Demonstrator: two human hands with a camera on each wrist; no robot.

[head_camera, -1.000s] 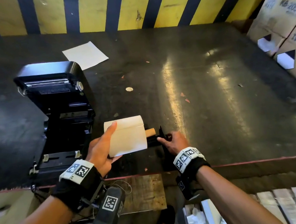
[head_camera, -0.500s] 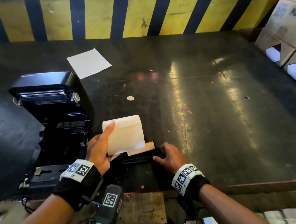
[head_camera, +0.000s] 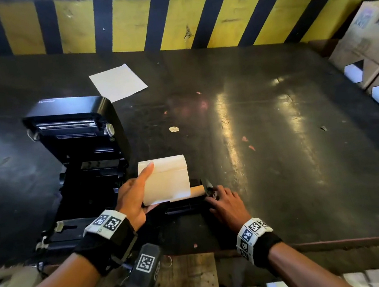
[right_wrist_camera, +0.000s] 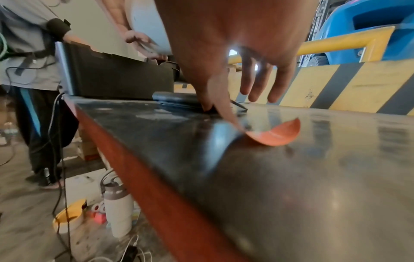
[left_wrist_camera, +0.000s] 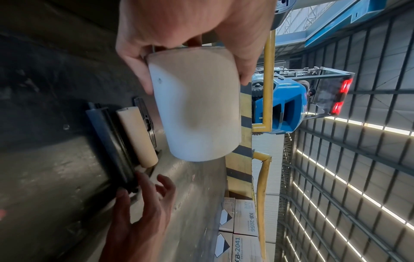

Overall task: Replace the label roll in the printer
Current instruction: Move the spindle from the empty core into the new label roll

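Observation:
A black label printer (head_camera: 82, 157) stands open at the table's left. My left hand (head_camera: 139, 193) grips a white label roll (head_camera: 166, 180) just right of the printer; thumb and fingers clasp the label roll's (left_wrist_camera: 197, 109) end. Below it on the table lie a black spindle (head_camera: 185, 207) and a bare cardboard core (head_camera: 198, 189). A flat black end piece (head_camera: 207, 185) leans by the core. My right hand (head_camera: 217, 197) pinches the spindle's (left_wrist_camera: 109, 141) right end between thumb and forefinger, the other fingers (right_wrist_camera: 257, 88) spread.
A loose white sheet (head_camera: 118, 83) lies behind the printer. Cardboard boxes (head_camera: 374, 51) stack at the far right. A yellow-black striped barrier (head_camera: 168, 23) bounds the table's back. A curled red sticker (right_wrist_camera: 275, 133) sits near my right hand. Bottle (right_wrist_camera: 117, 209) and cables are on the floor.
My right hand left the upright black end piece and came down onto the spindle's end on the table. My left hand kept holding the label roll in about the same place.

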